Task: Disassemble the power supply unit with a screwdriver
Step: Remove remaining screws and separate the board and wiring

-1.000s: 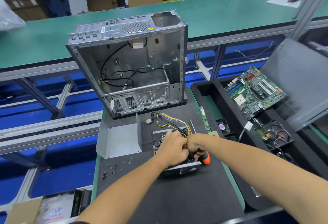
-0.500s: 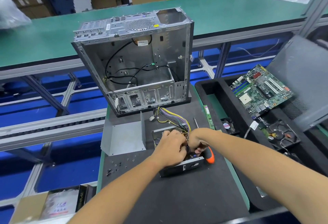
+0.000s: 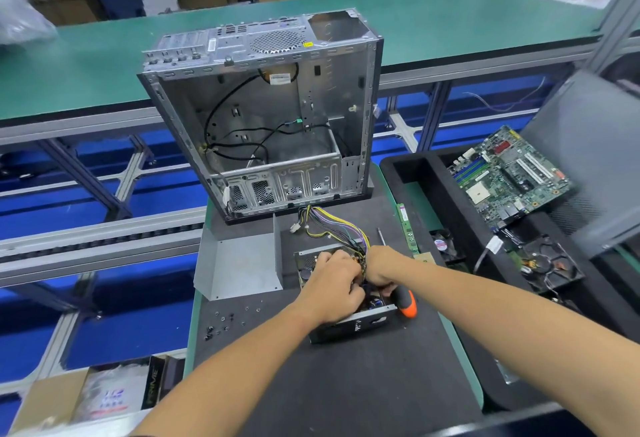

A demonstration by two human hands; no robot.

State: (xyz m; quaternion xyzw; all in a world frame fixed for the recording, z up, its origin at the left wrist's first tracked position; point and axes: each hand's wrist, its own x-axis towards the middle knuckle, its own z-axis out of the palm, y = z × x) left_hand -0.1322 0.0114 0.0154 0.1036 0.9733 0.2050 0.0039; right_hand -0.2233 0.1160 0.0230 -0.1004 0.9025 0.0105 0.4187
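The open power supply unit (image 3: 353, 327) lies on the black mat, its coloured cable bundle (image 3: 332, 225) trailing toward the case. My left hand (image 3: 332, 286) is curled over the unit's inner board; what its fingers hold is hidden. My right hand (image 3: 382, 268) grips a screwdriver with an orange and black handle (image 3: 405, 303), its tip down inside the unit and hidden behind my hands. The unit's removed grey metal cover (image 3: 242, 263) stands just to the left.
An emptied computer case (image 3: 270, 117) stands upright behind the unit. Several loose screws (image 3: 225, 318) lie on the black mat (image 3: 346, 384) at left. A spare screwdriver shaft (image 3: 381, 235) and RAM stick (image 3: 407, 228) lie to the right. A black tray (image 3: 415, 173) holds a motherboard (image 3: 505, 176) and fans.
Both hands stay on the unit, shifting slightly; the screwdriver handle has tilted a little lower and to the right. The camera has moved closer.
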